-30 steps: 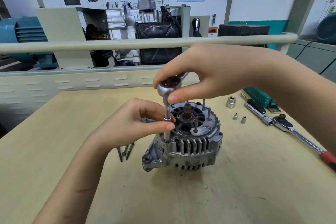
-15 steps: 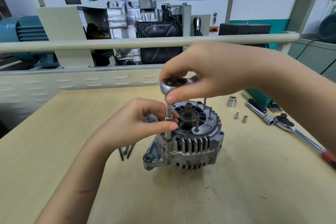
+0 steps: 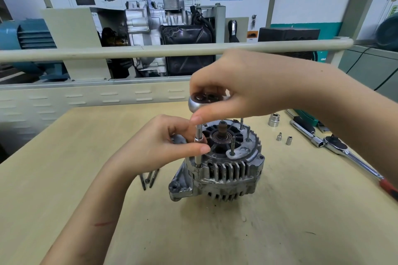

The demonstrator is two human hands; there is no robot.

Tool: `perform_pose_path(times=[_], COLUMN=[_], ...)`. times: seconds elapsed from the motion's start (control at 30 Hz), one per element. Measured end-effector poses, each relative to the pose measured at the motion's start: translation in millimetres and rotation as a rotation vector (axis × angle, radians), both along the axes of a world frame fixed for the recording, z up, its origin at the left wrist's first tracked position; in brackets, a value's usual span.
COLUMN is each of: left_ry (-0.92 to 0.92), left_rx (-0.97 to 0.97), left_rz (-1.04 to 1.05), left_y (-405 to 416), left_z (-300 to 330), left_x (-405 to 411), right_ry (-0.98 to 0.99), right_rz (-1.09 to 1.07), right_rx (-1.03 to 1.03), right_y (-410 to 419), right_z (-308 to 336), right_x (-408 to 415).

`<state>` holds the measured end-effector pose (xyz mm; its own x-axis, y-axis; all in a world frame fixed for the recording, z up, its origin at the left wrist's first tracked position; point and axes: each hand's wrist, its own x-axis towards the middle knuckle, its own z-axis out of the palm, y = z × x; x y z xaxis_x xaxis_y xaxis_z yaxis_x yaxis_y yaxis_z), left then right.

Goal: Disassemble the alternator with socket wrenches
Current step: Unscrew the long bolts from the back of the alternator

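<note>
In the middle of the frame the alternator (image 3: 221, 168) stands on the wooden table (image 3: 64, 157), with its open end turned up and its shaft (image 3: 222, 128) pointing upward in the centre. A small socket wrench (image 3: 201, 103) stands upright on the left edge of the housing; its thin extension (image 3: 197, 146) goes down to a bolt at the rim. The right hand (image 3: 243, 88) comes in from the right side of the frame and grips the round ratchet head from above, with the thumb and curled fingers closed around it; the handle is hidden under the palm. The left hand (image 3: 163, 146) comes from the lower left and pinches the extension between the thumb and the curled fingers, near the middle of its length. Several thin studs (image 3: 233, 146) rise from the top of the alternator, on its right part. Just left of the alternator, three long bolts (image 3: 148, 177) lie together on the table. To the right, well apart from the alternator, there are one big socket (image 3: 274, 120) and two small sockets (image 3: 284, 138), and further right lies a bigger ratchet wrench (image 3: 344, 150) with a red grip at the right edge of the frame. In the upper part of the frame a cutaway engine stand (image 3: 163, 34) is behind a pale rail (image 3: 86, 51).
</note>
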<state>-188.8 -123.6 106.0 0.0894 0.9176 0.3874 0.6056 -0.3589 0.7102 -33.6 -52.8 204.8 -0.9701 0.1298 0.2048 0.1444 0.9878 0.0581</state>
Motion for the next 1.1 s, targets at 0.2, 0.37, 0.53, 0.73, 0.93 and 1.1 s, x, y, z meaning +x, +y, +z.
perform_pose_path(times=[0.2, 0.37, 0.53, 0.73, 0.93, 1.1], left_ry=[-0.041, -0.003, -0.02, -0.012, -0.026, 0.014], left_rx=[-0.003, 0.071, 0.08, 0.027, 0.073, 0.084], left_rz=[-0.085, -0.003, 0.024, -0.027, 0.014, 0.046], left_y=[-1.1, 0.2, 1.9, 1.6, 1.8, 3.4], left_z=[0.6, -2.6, -5.4, -3.2, -5.0, -6.9], left_x=[-1.4, -2.8, -3.0, -1.8, -1.6, 0.7], right_ry=[-0.014, 0.005, 0.008, -0.012, 0.017, 0.018], right_rz=[0.049, 0.027, -0.018, 0.039, 0.042, -0.013], right_rx=[-0.071, -0.039, 0.05, -0.049, -0.023, 0.013], right_y=[3.7, -1.3, -3.4, 2.1, -0.3, -1.3], right_z=[0.2, 0.5, -1.6, 0.3, -1.6, -2.3], right_x=[0.9, -1.0, -0.9, 1.4, -0.2, 0.6])
